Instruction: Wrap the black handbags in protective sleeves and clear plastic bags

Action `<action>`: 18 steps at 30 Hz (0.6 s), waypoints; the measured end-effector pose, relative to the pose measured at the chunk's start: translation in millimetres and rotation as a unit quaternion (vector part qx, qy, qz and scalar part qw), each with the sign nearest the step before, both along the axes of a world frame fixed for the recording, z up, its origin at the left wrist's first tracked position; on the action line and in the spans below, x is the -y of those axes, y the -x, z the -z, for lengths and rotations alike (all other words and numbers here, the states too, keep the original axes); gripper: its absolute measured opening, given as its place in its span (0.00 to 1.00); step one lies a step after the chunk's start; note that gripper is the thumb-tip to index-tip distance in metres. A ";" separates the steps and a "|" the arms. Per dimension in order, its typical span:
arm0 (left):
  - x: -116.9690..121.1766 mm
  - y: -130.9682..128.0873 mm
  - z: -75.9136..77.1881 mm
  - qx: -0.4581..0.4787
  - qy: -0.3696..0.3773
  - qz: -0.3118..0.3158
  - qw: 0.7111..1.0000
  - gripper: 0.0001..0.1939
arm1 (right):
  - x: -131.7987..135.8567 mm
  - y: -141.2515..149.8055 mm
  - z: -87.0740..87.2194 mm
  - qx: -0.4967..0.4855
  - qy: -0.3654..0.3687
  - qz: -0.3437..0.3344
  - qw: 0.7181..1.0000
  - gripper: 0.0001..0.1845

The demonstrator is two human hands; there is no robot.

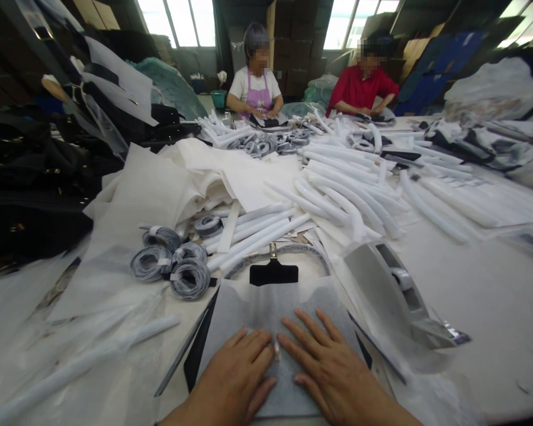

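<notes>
A black handbag (194, 365) lies flat before me, largely covered by a sheet of thin white tissue paper (257, 307). My left hand (240, 367) rests on the left half of the sheet, fingers stretched and close together. On the right half my right hand (324, 361) lies flat with its fingers spread. Between the hands a small shiny spot (276, 350) shows at the sheet's middle. Above the sheet's far edge stick out a black flap (273, 274) with a metal clasp (273, 251) and a wrapped, curved handle (244, 258).
A grey tape dispenser (391, 290) stands to the right. Coiled, wrapped straps (190, 278) lie left, before stacked white sheets (160, 177). White foam tubes (337, 183) are heaped farther back. Black bags (31, 177) pile up at far left. Two people (255, 83) work across the table.
</notes>
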State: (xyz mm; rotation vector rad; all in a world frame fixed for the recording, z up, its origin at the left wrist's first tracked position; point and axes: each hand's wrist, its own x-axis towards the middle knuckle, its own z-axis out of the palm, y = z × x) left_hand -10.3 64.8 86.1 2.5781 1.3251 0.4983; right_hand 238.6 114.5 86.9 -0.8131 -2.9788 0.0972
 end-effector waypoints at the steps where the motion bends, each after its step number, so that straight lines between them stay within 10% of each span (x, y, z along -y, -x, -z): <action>1: -3.1 1.6 -1.9 0.009 -0.002 0.003 1.000 0.15 | -1.2 -0.1 -0.2 0.005 -0.007 -0.004 1.000 0.35; 18: -8.8 18.6 17.5 0.065 -0.078 0.041 0.994 0.16 | -4.8 3.8 10.0 -0.021 -0.076 -0.019 0.997 0.28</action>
